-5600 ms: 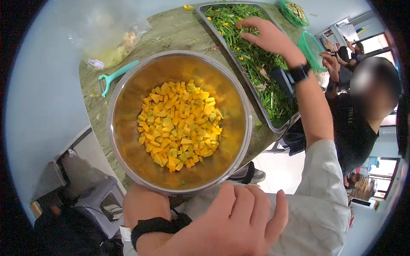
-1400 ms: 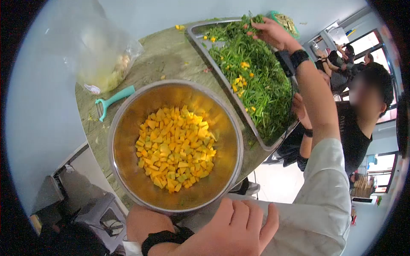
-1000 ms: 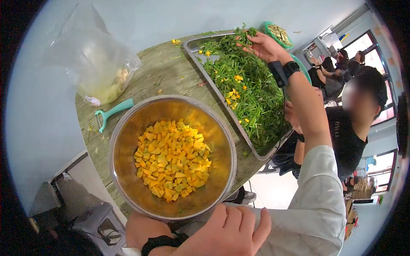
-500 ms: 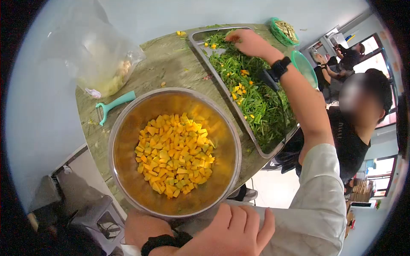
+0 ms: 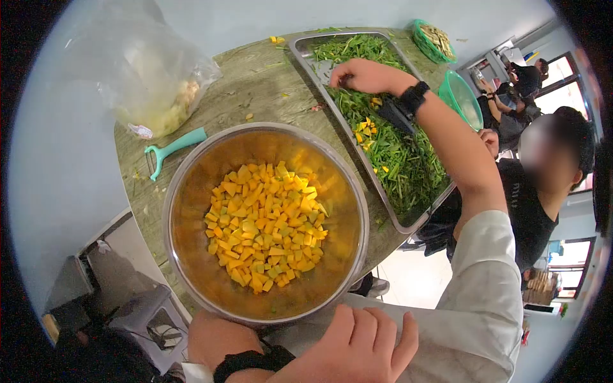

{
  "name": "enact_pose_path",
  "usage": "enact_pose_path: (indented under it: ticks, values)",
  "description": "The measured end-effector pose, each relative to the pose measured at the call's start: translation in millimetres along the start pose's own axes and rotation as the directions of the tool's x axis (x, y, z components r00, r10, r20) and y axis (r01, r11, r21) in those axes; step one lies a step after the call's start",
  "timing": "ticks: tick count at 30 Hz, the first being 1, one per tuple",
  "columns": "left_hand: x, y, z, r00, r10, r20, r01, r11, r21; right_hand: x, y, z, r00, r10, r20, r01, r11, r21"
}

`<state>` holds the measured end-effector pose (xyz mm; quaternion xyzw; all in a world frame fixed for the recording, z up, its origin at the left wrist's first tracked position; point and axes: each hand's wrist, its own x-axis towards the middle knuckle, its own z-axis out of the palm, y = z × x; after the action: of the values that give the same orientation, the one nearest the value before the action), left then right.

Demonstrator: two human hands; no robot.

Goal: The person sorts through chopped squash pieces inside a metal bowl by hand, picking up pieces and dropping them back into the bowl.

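My right hand [image 5: 365,76] is at the left edge of a metal tray [image 5: 408,228] of chopped greens [image 5: 418,175] with a few yellow pieces. Its fingers are curled and pinched together at the greens; what lies between them is hidden. A black device hangs from its wristband. My left hand [image 5: 364,345] rests below a metal bowl [image 5: 363,236], fingers loosely bent and apart, holding nothing. Diced yellow-orange pieces [image 5: 268,223] fill the bottom of the bowl.
Left on the table [image 5: 255,76] are a turquoise peeler [image 5: 175,148] and a clear plastic bag [image 5: 159,96]. Beyond the tray stand a green basket [image 5: 434,41] and a green bowl [image 5: 461,99]. A person in black [image 5: 527,204] sits at the right; others are farther back.
The view has shifted slightly. My right hand has moved from the tray's far end toward its left edge. The yellow pieces near that end are no longer seen. My left hand stays below the bowl.
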<state>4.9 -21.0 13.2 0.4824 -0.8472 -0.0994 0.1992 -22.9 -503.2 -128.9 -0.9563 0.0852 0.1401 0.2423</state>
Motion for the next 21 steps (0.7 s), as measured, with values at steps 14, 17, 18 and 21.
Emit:
enact_pose_path:
  ticks: [14,17,18,21]
  values:
    - [1.8,-11.5,16.2,0.984,0.179,-0.023,-0.17,0.962,0.216,45.3,54.5,7.5,0.833,-0.089,-0.546,-0.082,0.956,-0.281]
    - [1.0,1.7,-12.3,0.987,0.002,0.16,0.003,1.0,-0.031,39.9,39.3,-3.7,0.946,0.032,-0.323,-0.063,0.994,-0.088]
    - [0.7,1.8,-12.1,0.988,-0.001,0.153,0.006,0.999,-0.033,33.5,30.8,-11.1,0.981,0.101,-0.169,-0.097,0.995,0.031]
    - [0.0,3.2,-11.1,0.99,-0.003,0.142,0.007,1.0,-0.026,11.7,26.3,-18.6,0.987,0.163,0.001,-0.152,0.913,0.379]
